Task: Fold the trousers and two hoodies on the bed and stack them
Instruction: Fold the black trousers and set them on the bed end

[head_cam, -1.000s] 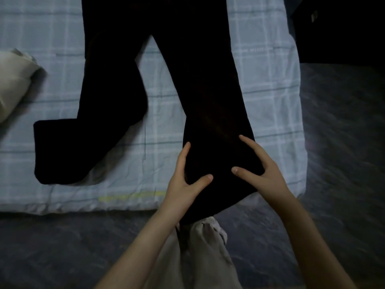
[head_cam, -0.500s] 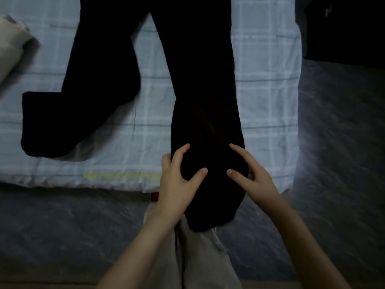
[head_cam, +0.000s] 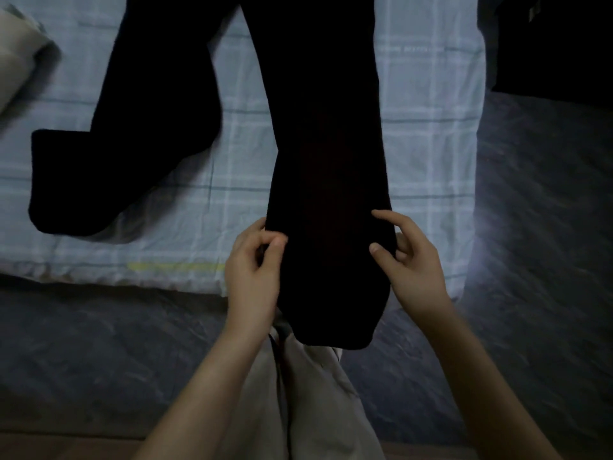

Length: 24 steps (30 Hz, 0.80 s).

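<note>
Your left hand (head_cam: 254, 264) is pinching the trousers (head_cam: 328, 154) at one leg's left edge, frame centre; your right hand (head_cam: 414, 267) is gripping its right edge. Trousers are lying across the bed (head_cam: 431, 167), hem overhanging lower centre.

The view holds one pair of black trousers (head_cam: 325, 161), one bed (head_cam: 431, 144), two hands at six o'clock, a left hand (head_cam: 255, 270) and a right hand (head_cam: 414, 263), and one pale bundle (head_cam: 16, 58) at ten o'clock.

My left hand (head_cam: 255, 277) and right hand (head_cam: 416, 270) are bare, forearms (head_cam: 212, 386) uncovered too; on my legs right now, loose pale beige cloth trousers (head_cam: 318, 413), softly creased.
</note>
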### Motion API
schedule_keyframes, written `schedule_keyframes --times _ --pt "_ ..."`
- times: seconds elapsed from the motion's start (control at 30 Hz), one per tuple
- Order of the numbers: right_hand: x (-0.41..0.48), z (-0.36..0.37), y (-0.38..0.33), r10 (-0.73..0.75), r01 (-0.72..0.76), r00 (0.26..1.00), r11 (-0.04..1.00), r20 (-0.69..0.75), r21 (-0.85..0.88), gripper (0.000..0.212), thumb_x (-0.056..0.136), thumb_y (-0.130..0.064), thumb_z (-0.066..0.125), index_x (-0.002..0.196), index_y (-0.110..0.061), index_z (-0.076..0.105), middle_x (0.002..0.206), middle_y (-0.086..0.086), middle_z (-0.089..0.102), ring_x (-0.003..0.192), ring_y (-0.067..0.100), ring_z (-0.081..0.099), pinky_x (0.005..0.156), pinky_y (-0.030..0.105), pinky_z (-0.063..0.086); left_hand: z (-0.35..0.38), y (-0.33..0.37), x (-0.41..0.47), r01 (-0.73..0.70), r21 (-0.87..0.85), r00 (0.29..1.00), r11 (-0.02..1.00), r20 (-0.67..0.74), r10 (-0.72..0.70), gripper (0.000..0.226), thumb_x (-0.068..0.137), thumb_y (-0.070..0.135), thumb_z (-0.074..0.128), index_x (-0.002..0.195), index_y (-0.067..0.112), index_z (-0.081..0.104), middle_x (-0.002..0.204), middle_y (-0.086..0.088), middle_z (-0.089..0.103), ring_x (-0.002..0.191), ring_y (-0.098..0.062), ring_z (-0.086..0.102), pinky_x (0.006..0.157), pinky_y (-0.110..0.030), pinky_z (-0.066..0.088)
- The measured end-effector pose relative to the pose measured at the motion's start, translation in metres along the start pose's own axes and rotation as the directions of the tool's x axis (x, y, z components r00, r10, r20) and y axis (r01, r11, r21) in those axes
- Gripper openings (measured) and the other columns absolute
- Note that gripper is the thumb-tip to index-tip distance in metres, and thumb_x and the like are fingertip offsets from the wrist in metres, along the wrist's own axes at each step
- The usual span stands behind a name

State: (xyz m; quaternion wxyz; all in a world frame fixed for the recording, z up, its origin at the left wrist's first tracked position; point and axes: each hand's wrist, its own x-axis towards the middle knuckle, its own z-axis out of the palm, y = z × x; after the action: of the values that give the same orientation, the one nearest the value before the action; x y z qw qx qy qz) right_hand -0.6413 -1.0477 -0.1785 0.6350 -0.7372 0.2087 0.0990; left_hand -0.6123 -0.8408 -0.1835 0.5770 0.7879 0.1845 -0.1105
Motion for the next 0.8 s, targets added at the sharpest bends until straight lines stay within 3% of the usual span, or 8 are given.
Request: schedule_keyframes --times 0.1,0.2,0.3,0.37,0.5,0.6,0.7,0.8 --pt "0.004 0.004 0.002 0.043 -0.042 0.999 0.999 0.009 -0.024 0.041 0.096 0.0 0.058 0.127 -0.027 0.058 0.102 0.002 0.068 0.099 0.014 0.069 0.087 0.031 0.057 -0.014 -0.009 -0.005 -0.027 0.231 1.0 0.972 0.008 0.026 0.019 0.092 0.01 0.063 0.078 0.023 0.067 0.125 -0.002 0.058 0.123 -0.02 0.051 0.101 -0.018 0.039" --pt "0.01 0.01 0.005 0.032 -0.031 0.999 0.997 0.014 -0.066 0.042 0.095 0.0 0.059 0.129 -0.026 0.057 0.099 0.001 0.067 0.094 0.011 0.069 0.082 0.031 0.058 -0.001 -0.006 0.0 -0.206 0.366 0.976 0.908 0.006 0.219 0.003 0.088 0.02 0.069 0.087 0.022 0.07 0.118 0.002 0.054 0.115 -0.018 0.041 0.099 -0.023 0.036" --pt "0.011 0.012 0.007 0.021 -0.021 1.0 1.0 0.019 -0.016 0.052 0.095 0.002 0.059 0.134 -0.03 0.048 0.095 0.012 0.071 0.087 0.021 0.073 0.075 0.036 0.061 0.025 0.005 0.015 -0.234 0.506 0.967 0.83 0.03 0.254 0.035 0.081 0.048 0.071 0.097 0.017 0.07 0.127 -0.001 0.05 0.119 -0.019 0.035 0.101 -0.032 0.036" --pt "0.01 0.011 0.008 0.033 -0.033 0.999 0.999 0.011 0.034 0.056 0.094 0.004 0.06 0.134 -0.032 0.046 0.093 0.019 0.071 0.086 0.03 0.073 0.073 0.043 0.062 0.042 0.01 0.024 -0.171 0.553 0.984 0.816 0.057 0.168 0.038 0.081 0.047 0.071 0.098 0.013 0.068 0.128 -0.002 0.05 0.121 -0.021 0.035 0.103 -0.036 0.037" --pt "0.008 0.007 0.005 0.015 -0.015 1.0 0.998 0.005 0.056 0.057 0.092 0.003 0.064 0.133 -0.033 0.046 0.094 0.023 0.07 0.088 0.031 0.073 0.075 0.042 0.063 0.039 0.003 0.029 -0.096 0.185 0.995 0.978 0.055 0.087 0.01 0.086 0.024 0.072 0.086 0.017 0.065 0.118 0.005 0.064 0.113 -0.013 0.054 0.095 -0.024 0.043" --pt "0.008 0.01 0.003 0.012 -0.012 0.999 1.0 0.043 0.005 0.061 0.089 -0.006 0.072 0.134 -0.038 0.046 0.095 0.024 0.068 0.088 0.032 0.073 0.075 0.043 0.063 0.012 -0.008 0.026 0.071 -0.241 0.991 0.968 0.129 -0.041 0.006 0.09 0.011 0.068 0.084 0.011 0.066 0.082 0.005 0.071 0.074 -0.006 0.065 0.067 -0.017 0.048" --pt "0.013 0.021 0.001 -0.005 0.016 0.995 0.995 0.103 -0.098 0.068 0.087 -0.018 0.075 0.14 -0.046 0.041 0.106 -0.006 0.07 0.095 0.014 0.071 0.077 0.029 0.061 -0.005 -0.013 0.028 0.181 -0.369 0.979 0.912 0.16 -0.129 0.011 0.094 0.003 0.06 0.085 0.006 0.053 0.055 0.001 0.053 0.051 -0.01 0.048 0.051 -0.022 0.039" --pt "0.024 0.027 -0.005 -0.011 0.033 0.989 0.988 0.146 -0.153 0.065 0.097 -0.024 0.063 0.148 -0.05 0.032 0.116 -0.025 0.064 0.1 -0.004 0.065 0.082 0.018 0.056 -0.008 -0.009 0.034 0.21 -0.433 0.971 0.877 0.197 -0.135 0.023 0.092 -0.005 0.059 0.096 0.013 0.044 0.062 -0.004 0.06 0.055 -0.013 0.057 0.055 -0.025 0.047"
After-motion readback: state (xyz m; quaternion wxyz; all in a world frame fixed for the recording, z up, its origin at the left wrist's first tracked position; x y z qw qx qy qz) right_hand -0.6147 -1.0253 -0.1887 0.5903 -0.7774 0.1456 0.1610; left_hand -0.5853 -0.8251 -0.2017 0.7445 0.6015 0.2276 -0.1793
